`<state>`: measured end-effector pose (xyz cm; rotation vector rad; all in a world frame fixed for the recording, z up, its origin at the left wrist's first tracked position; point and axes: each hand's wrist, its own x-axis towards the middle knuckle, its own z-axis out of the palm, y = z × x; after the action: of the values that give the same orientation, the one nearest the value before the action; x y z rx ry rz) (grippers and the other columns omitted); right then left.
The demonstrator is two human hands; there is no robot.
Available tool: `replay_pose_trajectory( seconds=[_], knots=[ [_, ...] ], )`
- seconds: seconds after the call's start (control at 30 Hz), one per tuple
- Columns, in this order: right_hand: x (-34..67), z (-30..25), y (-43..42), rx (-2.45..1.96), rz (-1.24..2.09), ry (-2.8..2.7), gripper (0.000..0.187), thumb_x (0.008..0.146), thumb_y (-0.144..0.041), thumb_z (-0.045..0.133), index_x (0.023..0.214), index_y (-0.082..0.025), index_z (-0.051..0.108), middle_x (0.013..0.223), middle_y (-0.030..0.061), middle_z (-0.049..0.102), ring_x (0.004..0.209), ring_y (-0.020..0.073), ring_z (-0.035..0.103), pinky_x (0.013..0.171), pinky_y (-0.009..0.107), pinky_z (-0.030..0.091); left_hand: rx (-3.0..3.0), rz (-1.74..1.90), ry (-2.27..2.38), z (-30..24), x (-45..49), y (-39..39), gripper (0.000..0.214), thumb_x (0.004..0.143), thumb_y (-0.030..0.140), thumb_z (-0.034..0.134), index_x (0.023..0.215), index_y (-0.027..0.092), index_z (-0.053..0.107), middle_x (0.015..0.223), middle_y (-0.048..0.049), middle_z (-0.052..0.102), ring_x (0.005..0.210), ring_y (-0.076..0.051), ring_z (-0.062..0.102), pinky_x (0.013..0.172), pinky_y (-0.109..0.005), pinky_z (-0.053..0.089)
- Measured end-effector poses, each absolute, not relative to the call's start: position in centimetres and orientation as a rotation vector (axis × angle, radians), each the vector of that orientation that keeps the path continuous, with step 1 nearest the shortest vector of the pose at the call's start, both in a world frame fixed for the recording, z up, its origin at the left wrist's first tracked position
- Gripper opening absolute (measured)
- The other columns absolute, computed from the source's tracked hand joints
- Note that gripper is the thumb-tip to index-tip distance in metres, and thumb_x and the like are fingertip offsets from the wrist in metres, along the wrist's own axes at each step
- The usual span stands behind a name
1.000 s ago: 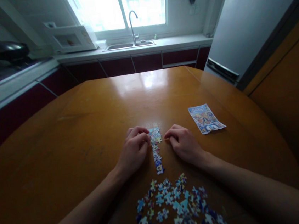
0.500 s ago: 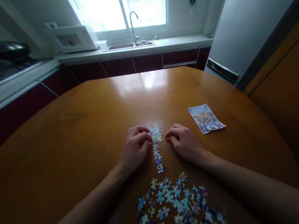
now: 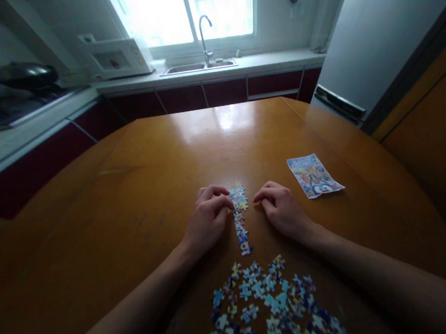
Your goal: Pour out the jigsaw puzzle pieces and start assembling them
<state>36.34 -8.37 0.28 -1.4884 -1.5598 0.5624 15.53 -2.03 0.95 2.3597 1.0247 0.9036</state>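
Observation:
A partly joined jigsaw puzzle (image 3: 240, 223) lies flat on the wooden table, wider at its far end and narrow toward me. My left hand (image 3: 210, 216) rests at its left side, the curled fingertips pressed against the edge of the wide part. Just right of the puzzle and apart from it, my right hand (image 3: 281, 208) sits on the table with its fingers bent and drawn together. Whatever may be between those fingertips is hidden. Closer to me, many loose jigsaw pieces (image 3: 275, 302) are spread in a heap, pale blue, dark blue and yellowish.
A printed picture sheet (image 3: 315, 176) lies to the right on the wooden table (image 3: 159, 163). Beyond the table are a counter with a sink (image 3: 184, 69), a faucet (image 3: 203, 39) and a white microwave (image 3: 119, 57). A black pan (image 3: 30, 75) stands on the stove; a fridge (image 3: 384, 28) is at right.
The whole view has shifted slightly, so everything appears a little farther right. Both hands keep about the same pose and place beside the puzzle.

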Motion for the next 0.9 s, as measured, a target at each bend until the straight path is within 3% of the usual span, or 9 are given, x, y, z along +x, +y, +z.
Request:
replay_pose_trajectory(
  seconds=[0.9],
  knots=[
    [36.19, 0.22, -8.38, -1.493, 0.571, -1.580, 0.023, 0.084, -0.007, 0.055, 0.075, -0.020, 0.072, 0.085, 0.0046, 0.066, 0.080, 0.0176, 0.062, 0.079, 0.034, 0.048, 2.365, 0.918, 1.022, 1.27, 15.72, -2.15, 0.024, 0.084, 0.008, 0.055, 0.071, 0.021, 0.070, 0.100, -0.0047, 0.065, 0.102, -0.023, 0.055, 0.093, -0.045, 0.046]
  ],
)
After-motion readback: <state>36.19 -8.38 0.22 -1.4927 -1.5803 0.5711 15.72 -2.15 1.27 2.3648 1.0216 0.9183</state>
